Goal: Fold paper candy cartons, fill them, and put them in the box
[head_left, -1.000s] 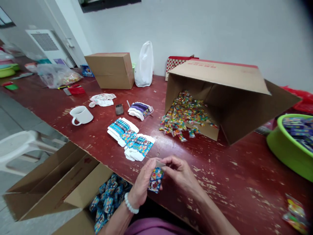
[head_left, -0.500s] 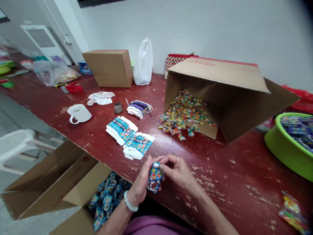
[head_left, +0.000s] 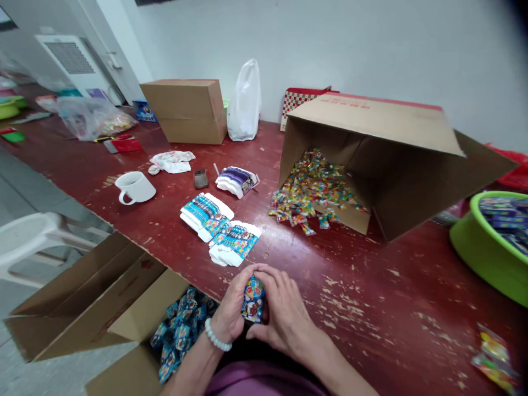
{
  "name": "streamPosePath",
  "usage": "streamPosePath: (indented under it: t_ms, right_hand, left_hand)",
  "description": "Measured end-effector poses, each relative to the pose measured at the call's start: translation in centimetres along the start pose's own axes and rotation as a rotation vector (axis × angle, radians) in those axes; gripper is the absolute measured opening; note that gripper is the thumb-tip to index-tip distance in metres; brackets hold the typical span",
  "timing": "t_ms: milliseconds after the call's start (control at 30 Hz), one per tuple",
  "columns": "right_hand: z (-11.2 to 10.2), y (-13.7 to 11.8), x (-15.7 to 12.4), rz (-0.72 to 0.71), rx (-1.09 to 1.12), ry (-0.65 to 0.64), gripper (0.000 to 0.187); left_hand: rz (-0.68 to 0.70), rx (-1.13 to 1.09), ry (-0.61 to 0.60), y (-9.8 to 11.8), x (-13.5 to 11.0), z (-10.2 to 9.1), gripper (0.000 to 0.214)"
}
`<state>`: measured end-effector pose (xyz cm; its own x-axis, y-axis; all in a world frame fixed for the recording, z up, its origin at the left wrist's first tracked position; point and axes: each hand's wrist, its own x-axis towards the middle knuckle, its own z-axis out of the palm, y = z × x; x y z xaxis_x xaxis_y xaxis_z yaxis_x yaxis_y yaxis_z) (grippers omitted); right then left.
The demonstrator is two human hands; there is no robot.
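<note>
Between left hand [head_left: 233, 306], right hand [head_left: 286, 308]: blue box [head_left: 253, 300], long axis up-down in view.

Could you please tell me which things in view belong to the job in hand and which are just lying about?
Likely in the job:
blue printed box, between left hand and right hand
flattened blue cartons
wrapped candies in the cardboard box
blue boxes in the open carton

Seemingly just lying about:
white mug
patterned cloth
white plastic bag

Left hand [head_left: 233, 309] and right hand [head_left: 285, 308] clasp a blue box [head_left: 253, 301] — flat cartons [head_left: 209, 215] lie beyond, on the red table [head_left: 371, 297].
</note>
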<state>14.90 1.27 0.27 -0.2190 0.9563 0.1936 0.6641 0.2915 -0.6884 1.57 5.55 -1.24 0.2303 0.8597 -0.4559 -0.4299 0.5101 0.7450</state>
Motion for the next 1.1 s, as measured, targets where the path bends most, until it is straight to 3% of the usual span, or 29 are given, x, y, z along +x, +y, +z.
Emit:
streamPosePath:
  t_ms: [67, 133, 267, 367, 467, 533, 633, 733, 900, 1033, 1100]
  right_hand:
    - [1.0, -0.5, 0.2, 0.019, -0.080, 0.016, 0.087]
    - [1.8, -1.1, 0.8, 0.026, -0.104, 0.026, 0.078]
    - [2.8, -1.5, 2.5, -0.075, 0.017, -0.068, 0.077]
    - [3.4, 0.1, 4.5, -0.146, 0.137, -0.146, 0.095]
    - [3.8, 3.2, 7.5, -0.040, 0.126, 0.027, 0.082]
    - [4.1, 5.3, 9.7, 0.048, 0.054, 0.147, 0.072]
    - [4.5, 7.2, 12.0, 0.221, 0.004, 0.188, 0.072]
    - [5.0, 7.7, 12.8, 0.309, 0.054, 0.207, 0.062]
    - [5.1, 8.1, 12.4, 0.359, 0.231, 0.265, 0.051]
    - [3.3, 7.8, 11.3, 0.360, 0.504, 0.203, 0.036]
    - [1.9, 7.0, 10.3, 0.337, 0.617, 0.142, 0.035]
  left_hand:
    - [0.037, 0.005, -0.001, 0.1, -0.1, -0.1, 0.033]
    - [0.073, 0.034, 0.006, 0.4, -0.4, -0.3, 0.036]
    - [0.106, 0.149, 0.077, 1.6, -1.7, -2.2, 0.043]
    - [0.164, 0.398, 0.181, 2.5, -3.1, -5.9, 0.048]
    - [0.199, 0.747, 0.344, 3.5, -4.5, -11.1, 0.054]
    - [0.135, 0.947, 0.481, 4.2, -5.4, -14.1, 0.055]
    - [0.109, 0.983, 0.549, 5.0, -6.3, -16.1, 0.055]
    - [0.184, 0.880, 0.454, 5.0, -6.2, -14.9, 0.051]
    - [0.340, 0.794, 0.359, 4.5, -4.0, -10.9, 0.047]
    - [0.463, 0.722, 0.304, 5.3, -2.2, -8.0, 0.043]
    - [0.417, 0.637, 0.205, 6.1, -1.6, -6.6, 0.043]
